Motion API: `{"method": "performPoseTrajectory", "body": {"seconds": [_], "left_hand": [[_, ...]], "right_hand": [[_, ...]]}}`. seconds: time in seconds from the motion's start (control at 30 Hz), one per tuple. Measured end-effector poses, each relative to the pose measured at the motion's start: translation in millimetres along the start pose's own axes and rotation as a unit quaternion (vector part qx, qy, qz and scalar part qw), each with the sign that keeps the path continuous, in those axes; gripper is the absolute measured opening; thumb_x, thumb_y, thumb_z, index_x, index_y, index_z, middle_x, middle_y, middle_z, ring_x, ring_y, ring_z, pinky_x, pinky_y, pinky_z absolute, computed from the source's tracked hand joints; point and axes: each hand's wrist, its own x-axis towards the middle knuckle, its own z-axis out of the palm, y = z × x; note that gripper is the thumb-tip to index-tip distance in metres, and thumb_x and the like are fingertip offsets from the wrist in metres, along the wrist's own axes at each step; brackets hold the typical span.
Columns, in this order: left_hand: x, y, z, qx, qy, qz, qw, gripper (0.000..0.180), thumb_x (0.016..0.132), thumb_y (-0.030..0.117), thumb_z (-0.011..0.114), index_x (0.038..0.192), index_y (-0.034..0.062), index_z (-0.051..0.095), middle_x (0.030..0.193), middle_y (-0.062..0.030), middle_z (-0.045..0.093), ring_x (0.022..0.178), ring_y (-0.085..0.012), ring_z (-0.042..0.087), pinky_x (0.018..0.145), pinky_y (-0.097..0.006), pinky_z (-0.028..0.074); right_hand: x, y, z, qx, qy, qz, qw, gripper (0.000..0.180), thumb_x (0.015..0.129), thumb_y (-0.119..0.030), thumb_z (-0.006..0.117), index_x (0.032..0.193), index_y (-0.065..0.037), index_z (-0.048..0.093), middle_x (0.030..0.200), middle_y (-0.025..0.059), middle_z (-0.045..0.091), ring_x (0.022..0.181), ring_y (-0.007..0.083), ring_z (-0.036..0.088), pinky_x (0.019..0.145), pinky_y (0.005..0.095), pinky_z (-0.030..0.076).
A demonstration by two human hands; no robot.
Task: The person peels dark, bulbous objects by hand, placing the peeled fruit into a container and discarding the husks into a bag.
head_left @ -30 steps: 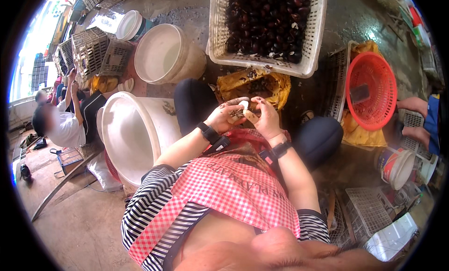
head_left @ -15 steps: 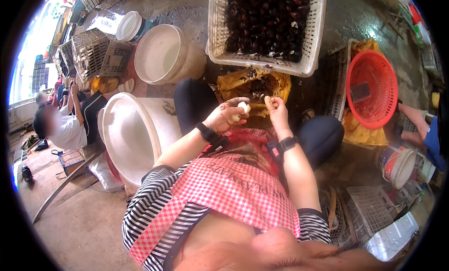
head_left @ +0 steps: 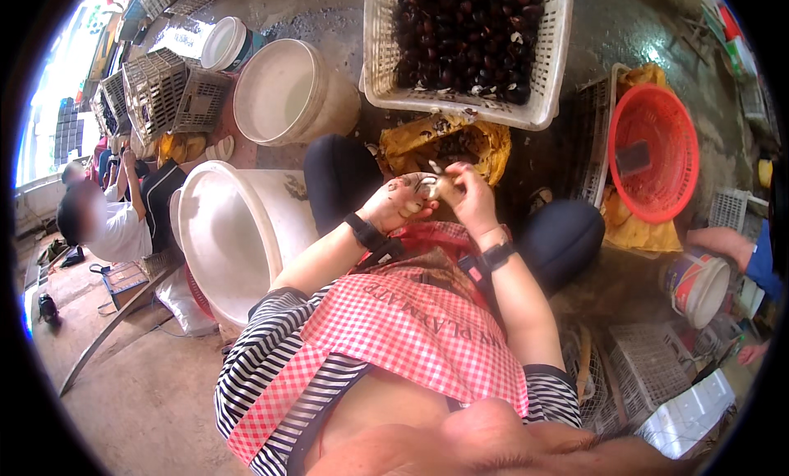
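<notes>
My left hand [head_left: 396, 205] is curled round pale, peeled pieces [head_left: 415, 206] that look like water chestnuts, its fingers smudged dark. Right against it, my right hand [head_left: 470, 198] is closed, thumb and fingers pinched at the white piece. A thin pale tip sticks up between the two hands; too small to name. Below them lies a yellow sack [head_left: 485, 151], its mouth open, with dark peelings inside. Beyond it stands a white plastic crate [head_left: 542, 114], filled with glossy dark brown water chestnuts [head_left: 468, 41] and a few white scraps.
To my left stand a large white tub [head_left: 226, 246] and a whitish bucket [head_left: 329, 106]. A red basket [head_left: 653, 197] sits at right over yellow sacking. Grey crates [head_left: 152, 94] are stacked far left, near a seated person [head_left: 127, 221]. Another person's arm [head_left: 723, 244] shows at right.
My right hand has moved left and now meets the left hand at the white piece; before, they were apart. The other person's arm at right has shifted down.
</notes>
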Motion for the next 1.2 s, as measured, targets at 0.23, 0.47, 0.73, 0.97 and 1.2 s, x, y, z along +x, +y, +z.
{"method": "performPoseTrajectory", "body": {"seconds": [0.23, 0.47, 0.73, 0.97, 1.2], "left_hand": [[-6, 3, 3, 0.025, 0.007, 0.020, 0.999, 0.038, 0.094, 0.011, 0.064, 0.131, 0.0073, 0.054, 0.109, -0.0059, 0.064, 0.095, -0.0172, 0.066, 0.080, -0.031, 0.057], [-9, 7, 24, 0.056, 0.038, 0.006, 0.998, 0.043, 0.093, 0.010, 0.064, 0.134, 0.0095, 0.051, 0.110, -0.0051, 0.065, 0.098, -0.0183, 0.066, 0.081, -0.031, 0.057], [0, 3, 6, 0.098, 0.031, 0.010, 0.995, 0.042, 0.091, 0.010, 0.066, 0.131, 0.0096, 0.052, 0.107, -0.0050, 0.066, 0.090, -0.0166, 0.067, 0.069, -0.025, 0.055], [-4, 2, 10, 0.055, -0.041, 0.049, 0.996, 0.038, 0.093, 0.012, 0.064, 0.130, 0.0093, 0.055, 0.106, -0.0054, 0.066, 0.095, -0.0170, 0.067, 0.075, -0.029, 0.057], [-1, 4, 17, 0.125, 0.069, 0.014, 0.990, 0.040, 0.094, 0.012, 0.064, 0.132, 0.0108, 0.050, 0.105, -0.0052, 0.066, 0.098, -0.0170, 0.067, 0.080, -0.032, 0.058]], "right_hand": [[-7, 6, 4, 0.012, 0.031, 0.088, 0.996, 0.054, 0.087, -0.059, 0.065, 0.104, -0.008, 0.062, 0.095, 0.0099, 0.067, 0.075, 0.0227, 0.064, 0.070, 0.0340, 0.052], [-7, 43, -11, 0.005, 0.030, 0.284, 0.958, 0.049, 0.090, -0.053, 0.065, 0.106, -0.006, 0.062, 0.082, 0.0077, 0.065, 0.070, 0.0177, 0.061, 0.064, 0.0320, 0.049], [-2, 18, -4, -0.058, 0.040, 0.181, 0.981, 0.052, 0.088, -0.053, 0.067, 0.107, -0.005, 0.061, 0.080, 0.0090, 0.063, 0.071, 0.0226, 0.062, 0.067, 0.0333, 0.050], [0, -7, -7, -0.027, 0.005, 0.048, 0.998, 0.052, 0.089, -0.055, 0.066, 0.104, -0.006, 0.063, 0.092, 0.0069, 0.067, 0.073, 0.0224, 0.062, 0.069, 0.0321, 0.051], [-1, 9, -4, 0.059, 0.035, 0.107, 0.992, 0.054, 0.087, -0.058, 0.066, 0.106, -0.007, 0.063, 0.090, 0.0087, 0.066, 0.076, 0.0227, 0.065, 0.068, 0.0331, 0.051]]}}
